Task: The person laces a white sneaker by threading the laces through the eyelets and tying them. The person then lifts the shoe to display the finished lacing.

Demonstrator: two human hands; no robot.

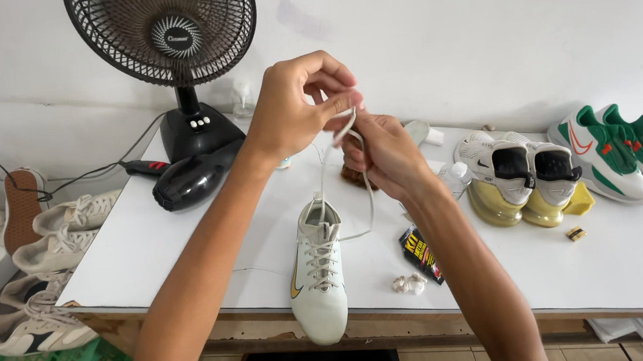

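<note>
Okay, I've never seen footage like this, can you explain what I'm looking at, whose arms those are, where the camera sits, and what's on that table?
The single picture comes from a camera worn on a person's head, looking down, so the two bare arms are their own. The left hand and right hand are raised together, pinching a white shoelace that runs down to a white lace-up shoe on the white table. Also there: a black fan, a black hair dryer, a white-and-gold pair of shoes and a green-and-white pair.

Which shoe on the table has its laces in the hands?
The white high-top shoe at the table's front edge, toe toward the camera. Its lace runs up to both hands; the white pair and green-and-white pair sit untouched at right.
</note>
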